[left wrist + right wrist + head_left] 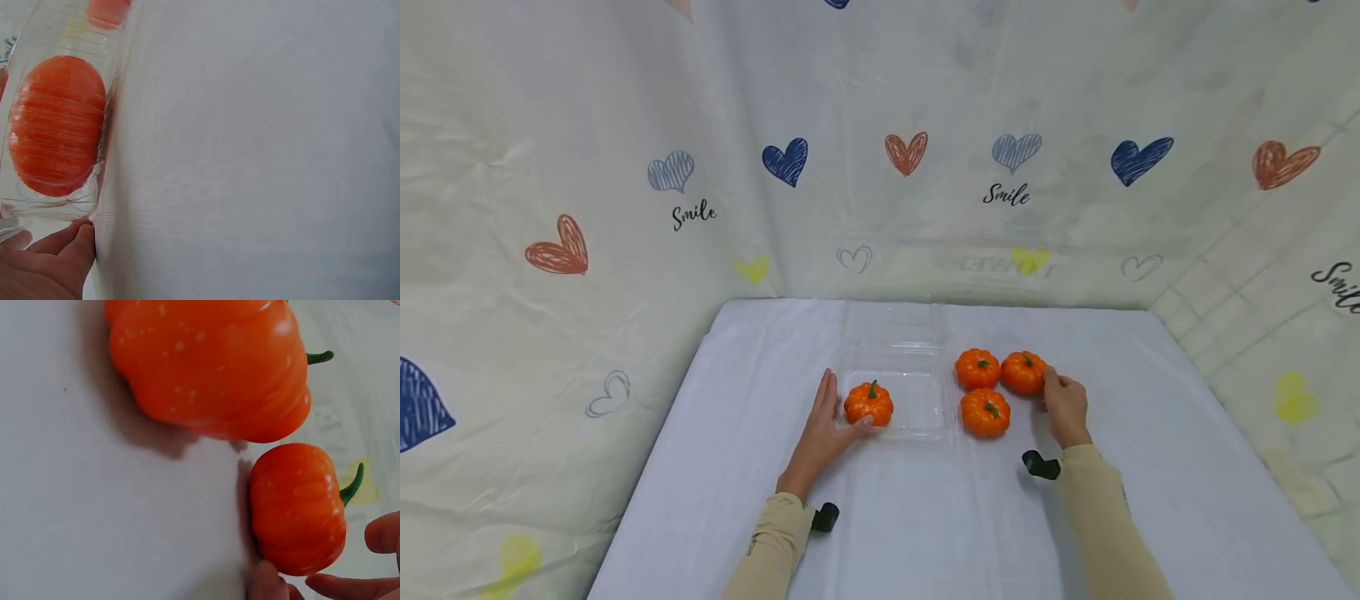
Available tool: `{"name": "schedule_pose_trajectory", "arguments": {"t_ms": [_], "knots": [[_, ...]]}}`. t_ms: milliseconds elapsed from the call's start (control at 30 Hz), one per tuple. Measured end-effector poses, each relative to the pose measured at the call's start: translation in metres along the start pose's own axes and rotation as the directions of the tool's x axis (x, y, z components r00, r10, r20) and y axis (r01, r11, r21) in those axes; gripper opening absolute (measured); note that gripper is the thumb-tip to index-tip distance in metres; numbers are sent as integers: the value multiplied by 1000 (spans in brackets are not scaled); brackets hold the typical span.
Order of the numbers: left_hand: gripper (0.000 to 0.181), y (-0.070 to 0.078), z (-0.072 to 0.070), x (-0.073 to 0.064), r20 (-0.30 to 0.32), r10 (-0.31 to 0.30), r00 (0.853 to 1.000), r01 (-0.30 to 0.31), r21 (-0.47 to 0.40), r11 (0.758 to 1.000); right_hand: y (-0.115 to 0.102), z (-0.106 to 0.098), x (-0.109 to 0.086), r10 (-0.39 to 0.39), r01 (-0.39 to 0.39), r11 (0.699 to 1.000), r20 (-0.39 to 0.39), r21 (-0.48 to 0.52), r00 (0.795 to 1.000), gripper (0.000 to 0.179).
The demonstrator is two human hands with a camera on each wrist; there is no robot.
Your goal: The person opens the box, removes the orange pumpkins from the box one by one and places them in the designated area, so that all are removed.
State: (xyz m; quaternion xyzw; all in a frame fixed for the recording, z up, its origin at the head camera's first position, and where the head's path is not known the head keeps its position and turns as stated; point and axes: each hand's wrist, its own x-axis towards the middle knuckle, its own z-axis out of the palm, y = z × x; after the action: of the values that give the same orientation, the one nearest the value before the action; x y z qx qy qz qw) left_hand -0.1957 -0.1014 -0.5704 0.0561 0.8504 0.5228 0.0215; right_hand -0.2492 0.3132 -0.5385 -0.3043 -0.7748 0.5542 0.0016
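A clear plastic clamshell box [917, 404] lies with its lid [891, 325] folded back. Inside its left part sits an orange toy pumpkin [868, 404] with a green stem, seen through the ribbed wall in the left wrist view. My left hand [822, 437] rests at the box's left side, fingers straight along it and thumb at the front corner. To the box's right stand three more pumpkins, back left [977, 368], front [985, 412] and back right [1024, 372]. My right hand [1066, 408] touches the back right pumpkin's right side, its thumb apart from it in the right wrist view.
A white cloth [902, 517] covers the table. Behind it hangs a pale curtain [925, 225] printed with hearts and words, close to the table's far edge. Dark wrist devices [1041, 465] stick out inward from both sleeves.
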Motion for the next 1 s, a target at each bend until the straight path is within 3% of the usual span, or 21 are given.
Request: {"name": "schedule_pose_trajectory", "arguments": {"t_ms": [200, 533, 767, 1000], "knots": [[120, 0, 1, -1, 4, -9, 1000, 9, 1, 1000, -10, 2, -9, -9, 10, 992, -8, 123, 1000, 74], [120, -1, 0, -1, 0, 6, 1000, -6, 6, 1000, -29, 0, -29, -163, 157, 968, 12, 195, 987, 77], [121, 4, -1, -3, 1, -5, 1000, 5, 0, 1000, -44, 9, -44, -303, 275, 927, 77, 257, 950, 75], [124, 4, 0, -3, 5, -21, 1000, 21, 9, 1000, -58, 27, -61, -382, 336, 907, 158, 255, 910, 77]]}}
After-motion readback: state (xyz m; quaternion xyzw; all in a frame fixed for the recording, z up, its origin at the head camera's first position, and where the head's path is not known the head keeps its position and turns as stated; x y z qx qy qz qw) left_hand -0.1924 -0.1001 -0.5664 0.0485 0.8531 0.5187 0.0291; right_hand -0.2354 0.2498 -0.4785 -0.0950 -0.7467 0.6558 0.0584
